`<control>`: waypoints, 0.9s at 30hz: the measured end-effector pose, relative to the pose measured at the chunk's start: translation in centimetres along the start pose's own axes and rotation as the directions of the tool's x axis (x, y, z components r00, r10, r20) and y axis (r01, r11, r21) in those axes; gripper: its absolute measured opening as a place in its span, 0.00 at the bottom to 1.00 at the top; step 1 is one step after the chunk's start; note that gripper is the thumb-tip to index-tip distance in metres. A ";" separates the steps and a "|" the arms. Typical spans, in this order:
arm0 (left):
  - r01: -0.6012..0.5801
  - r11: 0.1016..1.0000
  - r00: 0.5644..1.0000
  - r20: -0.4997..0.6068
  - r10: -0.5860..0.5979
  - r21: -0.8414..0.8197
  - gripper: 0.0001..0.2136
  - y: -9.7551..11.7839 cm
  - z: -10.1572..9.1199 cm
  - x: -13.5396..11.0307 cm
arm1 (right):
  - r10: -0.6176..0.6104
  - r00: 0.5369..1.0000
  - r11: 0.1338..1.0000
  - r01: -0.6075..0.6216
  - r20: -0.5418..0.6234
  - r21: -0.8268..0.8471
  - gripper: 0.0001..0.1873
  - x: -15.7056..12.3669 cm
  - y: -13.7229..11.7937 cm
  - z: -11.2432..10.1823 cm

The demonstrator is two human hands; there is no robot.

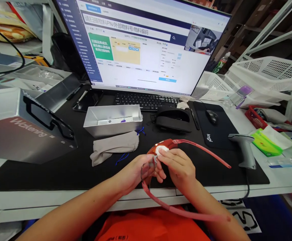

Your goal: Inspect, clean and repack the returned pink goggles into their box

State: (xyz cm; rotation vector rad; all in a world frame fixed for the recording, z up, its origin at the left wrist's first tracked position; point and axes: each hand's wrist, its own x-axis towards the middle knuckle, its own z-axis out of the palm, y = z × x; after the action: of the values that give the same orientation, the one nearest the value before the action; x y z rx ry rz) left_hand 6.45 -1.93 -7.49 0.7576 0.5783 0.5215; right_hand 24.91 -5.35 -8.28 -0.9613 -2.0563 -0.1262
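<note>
A pair of red wraparound glasses [170,143] is held above the front of the black desk mat, one temple stretching right and the other curving toward my body. My left hand [141,168] is closed around the glasses near the nose bridge. Against the lens, the fingers of my right hand [182,166] press a small white piece [160,149], possibly cloth or a pad. A grey drawstring pouch [117,147] lies limp to the left of my hands. Behind it stands an open silver box [111,129], with a black glasses case [173,122] lying open beside it.
A monitor [146,63] and keyboard [146,100] stand at the back. On the left is a large "Wakening" box [32,134]. To the right are a mouse [211,117], a barcode scanner [245,152], a green packet [266,143] and white baskets [271,72].
</note>
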 end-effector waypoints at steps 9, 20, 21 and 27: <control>-0.057 0.996 0.995 0.083 0.063 -0.074 0.21 0.0 -0.7 0.4 | -0.066 0.994 0.961 0.041 -0.084 -0.275 0.22 0.1 1.9 -1.4; -0.026 0.995 0.998 0.060 0.032 -0.098 0.21 0.2 -0.9 0.2 | -0.076 0.997 0.977 0.075 0.003 -0.202 0.16 1.6 3.6 -2.4; -0.029 0.995 0.998 0.057 0.035 -0.096 0.21 0.3 -0.8 0.2 | -0.083 0.996 0.982 0.084 0.014 -0.169 0.16 1.4 3.7 -2.3; -0.031 0.997 0.998 0.050 0.035 -0.068 0.21 0.3 -1.1 0.4 | -0.065 0.997 0.988 0.069 0.031 -0.137 0.16 1.4 4.0 -2.1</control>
State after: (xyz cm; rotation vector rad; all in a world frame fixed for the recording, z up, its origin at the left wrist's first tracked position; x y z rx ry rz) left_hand 6.02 -0.97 -8.03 0.7154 0.4993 0.5479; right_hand 28.49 -2.55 -6.92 -0.9821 -2.1266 -0.2960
